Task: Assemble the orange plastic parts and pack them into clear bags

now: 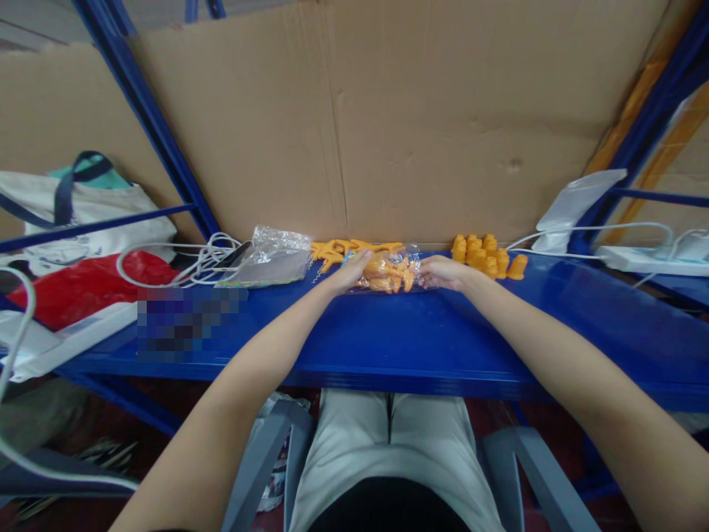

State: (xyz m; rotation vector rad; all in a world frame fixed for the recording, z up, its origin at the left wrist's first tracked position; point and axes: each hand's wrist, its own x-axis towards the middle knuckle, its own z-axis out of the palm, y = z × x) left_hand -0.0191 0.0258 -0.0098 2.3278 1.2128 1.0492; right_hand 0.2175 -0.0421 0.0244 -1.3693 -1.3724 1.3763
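Note:
A transparent plastic bag (391,270) with orange plastic parts inside lies near the back of the blue table. My left hand (353,272) grips the bag's left end, thumb on top and fingers mostly hidden. At the bag's right edge, my right hand (440,273) has its fingers bent and pinching the film. Behind my left hand are loose orange branching pieces (332,251) against the cardboard. To the right of my right hand stands a group of several small orange figure-like pieces (481,255).
Flat transparent bags (274,258) and coiled white cables (213,258) lie to the left. A red bag (100,284) and a white tote (94,214) sit farther left. Cardboard (399,125) walls the back. A white power strip (653,258) is at the right.

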